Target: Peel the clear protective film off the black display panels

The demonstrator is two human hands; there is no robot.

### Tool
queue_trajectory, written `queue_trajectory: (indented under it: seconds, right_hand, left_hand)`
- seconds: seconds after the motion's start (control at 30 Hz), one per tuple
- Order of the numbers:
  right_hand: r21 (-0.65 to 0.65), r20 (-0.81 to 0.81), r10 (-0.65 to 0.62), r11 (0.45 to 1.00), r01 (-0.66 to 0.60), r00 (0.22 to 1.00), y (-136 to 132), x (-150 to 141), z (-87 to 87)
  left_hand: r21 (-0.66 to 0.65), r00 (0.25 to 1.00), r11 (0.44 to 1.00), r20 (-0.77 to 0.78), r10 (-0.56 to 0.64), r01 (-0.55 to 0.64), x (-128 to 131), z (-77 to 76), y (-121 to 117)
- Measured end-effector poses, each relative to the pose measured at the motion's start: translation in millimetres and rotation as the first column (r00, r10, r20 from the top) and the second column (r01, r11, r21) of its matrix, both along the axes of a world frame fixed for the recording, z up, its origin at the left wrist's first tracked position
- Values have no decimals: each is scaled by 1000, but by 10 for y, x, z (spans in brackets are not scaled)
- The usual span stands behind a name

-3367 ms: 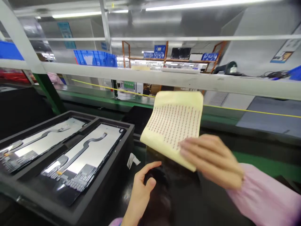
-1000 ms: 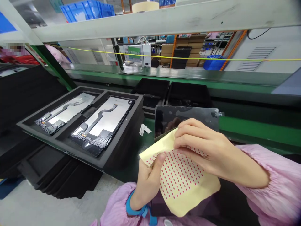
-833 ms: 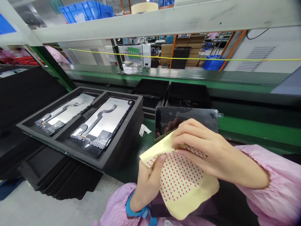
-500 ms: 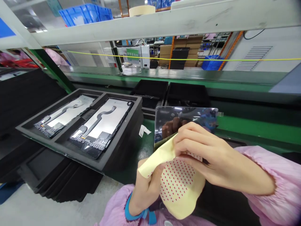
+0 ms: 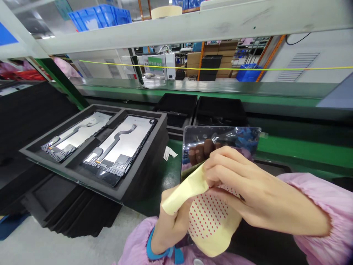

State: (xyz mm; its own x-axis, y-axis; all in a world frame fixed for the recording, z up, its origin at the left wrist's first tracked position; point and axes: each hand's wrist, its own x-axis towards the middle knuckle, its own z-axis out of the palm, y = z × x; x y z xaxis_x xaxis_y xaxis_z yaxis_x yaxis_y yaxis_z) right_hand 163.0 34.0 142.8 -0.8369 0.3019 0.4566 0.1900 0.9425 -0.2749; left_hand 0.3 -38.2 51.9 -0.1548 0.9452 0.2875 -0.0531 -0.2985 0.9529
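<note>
A yellow backing sheet (image 5: 212, 228) covered with rows of small red stickers lies curled over a glossy dark display panel (image 5: 220, 138) in front of me. My left hand (image 5: 171, 221) grips the sheet from below, its thumb pressed on the folded top corner. My right hand (image 5: 248, 191) reaches across from the right, fingertips pinched together on the sheet's upper edge. The panel stands tilted toward me and mirrors my fingers; its lower part is hidden behind sheet and hands.
A black foam tray (image 5: 129, 184) on the left holds two display modules (image 5: 121, 145) with flex cables, stacked on more trays. Empty black trays (image 5: 217, 106) sit behind the panel. A scrap of white film (image 5: 168, 152) lies on the green bench. A white shelf beam (image 5: 176, 29) crosses overhead.
The sheet came down from shelf height onto the panel. In the last second its top corner folded over further, my right fingertips pinched tighter, and the panel tilted up a little.
</note>
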Motion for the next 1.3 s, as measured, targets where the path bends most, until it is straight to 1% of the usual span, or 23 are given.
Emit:
queue_trajectory:
  seconds: [0.13,0.2,0.27,0.3,0.33,0.37,0.43,0.53,0.67,0.73,0.8,0.87,0.9,0.97,1.03,1.07,1.13,1.23,1.3]
  right_hand:
    - [50,3,7,999,-7,1000,-5,-15,13]
    - [65,11,26,998,-27,1000,3,-29,11]
    - [41,-2,31,999,-31,1000,8,-41,7]
    - [21,-13,30,999,-30,999,7,-45,4]
    - [2,-25,26,1000,-26,999,3,-46,1]
    - [-12,-36,19,1000,-20,999,-4,-45,-3]
    - [-20,-50,7,1000,-8,999,-24,-41,-11]
    - [-27,-60,-15,1000,13,998,-62,-32,-23]
    - [-36,-37,-26,999,24,999,-94,-19,-38]
    - [-36,-21,-32,999,32,999,-100,-13,-38]
    - [-37,-15,-38,999,37,999,-103,-8,-27]
    - [-44,-27,-44,998,43,999,-104,-5,-7]
    - [-52,-35,-52,997,50,998,-103,-3,3]
    - [-53,-57,-58,997,55,997,-94,1,13]
    - [-49,-73,-45,998,41,996,-69,3,4]
    - [-50,-83,-32,998,28,996,-52,3,-8]
    - [-76,-108,-4,997,-4,994,-11,-2,-41]
    - [-145,-168,44,987,-69,985,44,-2,-87]
    - [-157,-205,88,980,-122,975,78,26,-102]
  left_hand:
    - [-24,999,999,-5,33,-33,-4,-14,-29]
    - [-41,994,994,-29,104,-105,-4,-41,-57]
    - [-48,978,978,-46,201,-203,0,-76,-78]
    - [-44,973,973,-44,226,-228,3,-91,-81]
    - [-31,974,974,-39,224,-226,7,-103,-80]
    - [-7,979,980,-38,199,-199,10,-109,-73]
    - [82,988,988,-70,136,-130,2,-111,-52]
    - [216,981,973,-158,112,-77,-61,-99,-28]
    - [262,952,965,-299,61,20,-169,-76,-27]
    - [262,940,965,-335,60,32,-165,-65,-27]
    - [236,954,972,-291,75,-5,-110,-65,-31]
    - [160,978,984,-177,108,-80,-32,-88,-50]
    - [111,982,985,-121,146,-133,2,-110,-68]
    - [9,965,966,-50,258,-258,43,-169,-114]
    - [-71,942,940,-39,333,-335,50,-226,-158]
    - [-109,941,935,-36,336,-338,47,-243,-171]
    - [-170,955,940,-29,294,-295,45,-240,-167]
    - [-211,962,940,-5,274,-269,74,-154,-102]
    - [-222,962,943,52,267,-250,100,-79,-50]
